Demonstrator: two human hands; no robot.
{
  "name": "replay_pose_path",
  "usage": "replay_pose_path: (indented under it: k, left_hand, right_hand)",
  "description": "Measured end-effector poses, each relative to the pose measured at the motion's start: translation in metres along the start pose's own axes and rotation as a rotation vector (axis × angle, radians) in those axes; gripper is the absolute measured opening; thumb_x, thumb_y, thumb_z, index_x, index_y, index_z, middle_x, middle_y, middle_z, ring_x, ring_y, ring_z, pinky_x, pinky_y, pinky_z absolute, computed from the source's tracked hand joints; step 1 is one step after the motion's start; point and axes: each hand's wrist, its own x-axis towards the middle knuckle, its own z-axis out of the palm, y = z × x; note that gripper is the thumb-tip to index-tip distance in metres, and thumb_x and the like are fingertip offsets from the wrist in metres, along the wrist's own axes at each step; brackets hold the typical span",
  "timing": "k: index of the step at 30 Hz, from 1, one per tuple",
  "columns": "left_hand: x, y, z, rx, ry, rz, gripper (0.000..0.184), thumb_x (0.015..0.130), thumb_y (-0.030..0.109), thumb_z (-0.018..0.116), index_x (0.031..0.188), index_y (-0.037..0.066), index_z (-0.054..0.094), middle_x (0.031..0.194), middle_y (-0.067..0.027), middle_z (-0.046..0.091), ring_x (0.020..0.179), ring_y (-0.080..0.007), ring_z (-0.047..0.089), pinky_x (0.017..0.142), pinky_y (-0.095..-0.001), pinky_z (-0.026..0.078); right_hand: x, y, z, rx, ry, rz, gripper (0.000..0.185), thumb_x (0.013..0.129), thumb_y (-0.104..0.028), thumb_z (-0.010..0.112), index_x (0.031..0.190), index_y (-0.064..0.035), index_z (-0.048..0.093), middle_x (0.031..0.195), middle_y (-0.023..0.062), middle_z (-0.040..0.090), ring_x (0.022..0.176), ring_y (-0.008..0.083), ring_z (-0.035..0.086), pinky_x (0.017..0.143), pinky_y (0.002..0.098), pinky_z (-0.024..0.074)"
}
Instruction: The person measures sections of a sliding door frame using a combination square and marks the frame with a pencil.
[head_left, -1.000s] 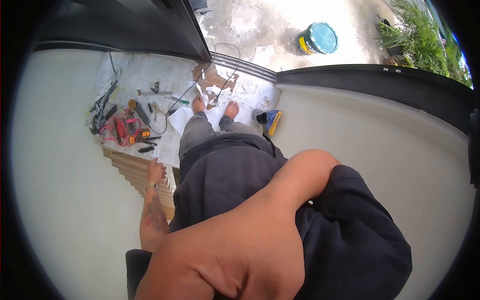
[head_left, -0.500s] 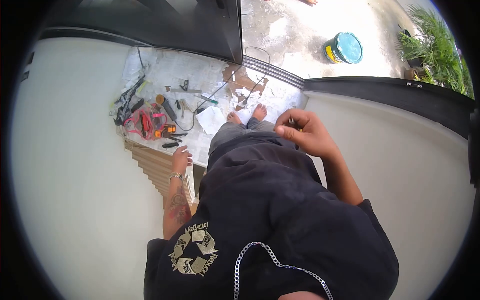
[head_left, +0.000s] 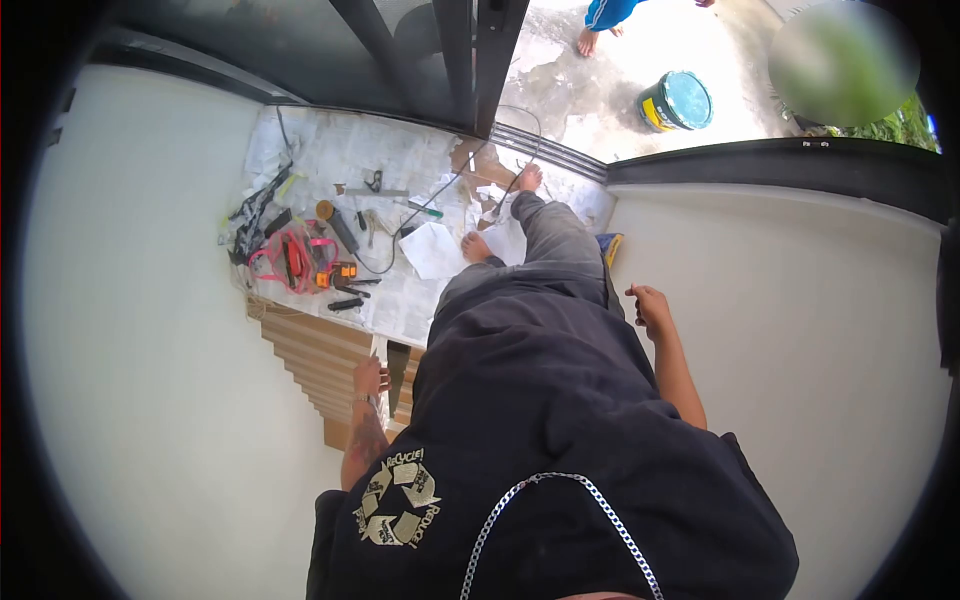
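Note:
My left hand (head_left: 371, 376), with a metal bracelet or watch at the wrist, hangs low beside the stepped wooden surface (head_left: 315, 345). Its fingers are loosely bent and slightly apart, and no held object shows. On the other side of my body, my right hand (head_left: 652, 308) is in the air near the pale wall. Its fingers are half curled, with one stretched out, and nothing can be made out in them. Beyond my left hand, a clear bag with pink trim (head_left: 290, 258), an orange-black tool (head_left: 336, 274) and a grey cylindrical tool (head_left: 342, 228) lie on the covered floor.
A cable (head_left: 398, 232) crosses the floor past white sheets (head_left: 432, 250) and my bare feet. The sliding-door track (head_left: 560, 152) forms a threshold. Outside are a teal-lidded bucket (head_left: 685, 100) and another person's foot (head_left: 587, 42). A blue-yellow item (head_left: 610, 246) lies by the right wall.
My right arm has swung from across my chest down to my right side. One foot has stepped toward the threshold. My left hand is lower, and another person's leg has appeared outside.

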Motion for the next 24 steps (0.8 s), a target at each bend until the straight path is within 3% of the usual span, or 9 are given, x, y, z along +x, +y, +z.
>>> replay_pose_path:
  k: [11, 15, 19, 24]
  left_hand:
    - [0.021, 0.034, 0.021, -0.165, -0.082, 0.186, 0.04, 0.094, 0.014, 0.049, 0.132, 0.006, 0.054, 0.089, -0.0082, 0.065, 0.062, -0.0151, 0.061, 0.051, -0.0314, 0.054]
    - [0.019, 0.027, 0.033, -0.227, -0.081, 0.152, 0.04, 0.094, 0.013, 0.048, 0.134, 0.005, 0.052, 0.09, -0.0093, 0.065, 0.061, -0.0153, 0.06, 0.05, -0.0315, 0.053]
    - [0.034, -0.007, 0.037, -0.264, -0.106, 0.107, 0.04, 0.094, 0.012, 0.049, 0.133, 0.004, 0.052, 0.089, -0.0116, 0.065, 0.055, -0.0171, 0.059, 0.046, -0.0328, 0.051]
    - [0.024, -0.013, 0.042, -0.277, -0.059, 0.121, 0.037, 0.094, 0.012, 0.049, 0.13, 0.002, 0.055, 0.088, -0.0123, 0.066, 0.055, -0.0177, 0.059, 0.046, -0.0333, 0.051]
  right_hand:
    - [0.048, 0.098, -0.012, -0.233, -0.053, -0.013, 0.026, 0.096, -0.033, 0.056, 0.095, -0.0096, 0.068, 0.06, -0.0054, 0.031, 0.052, 0.0104, 0.029, 0.049, 0.0301, 0.0261]
    - [0.045, 0.087, -0.023, -0.309, -0.024, -0.006, 0.027, 0.096, -0.032, 0.056, 0.096, -0.0088, 0.068, 0.06, -0.0053, 0.029, 0.053, 0.0106, 0.029, 0.051, 0.0309, 0.0278]
    - [0.012, 0.051, -0.018, -0.192, 0.085, -0.009, 0.028, 0.095, -0.031, 0.056, 0.1, -0.0072, 0.07, 0.06, -0.0056, 0.029, 0.051, 0.0104, 0.029, 0.05, 0.0313, 0.0285]
    - [0.029, 0.049, -0.023, -0.355, -0.031, -0.182, 0.03, 0.095, -0.03, 0.056, 0.1, -0.0037, 0.07, 0.058, -0.005, 0.035, 0.049, 0.0096, 0.031, 0.047, 0.0305, 0.0267]
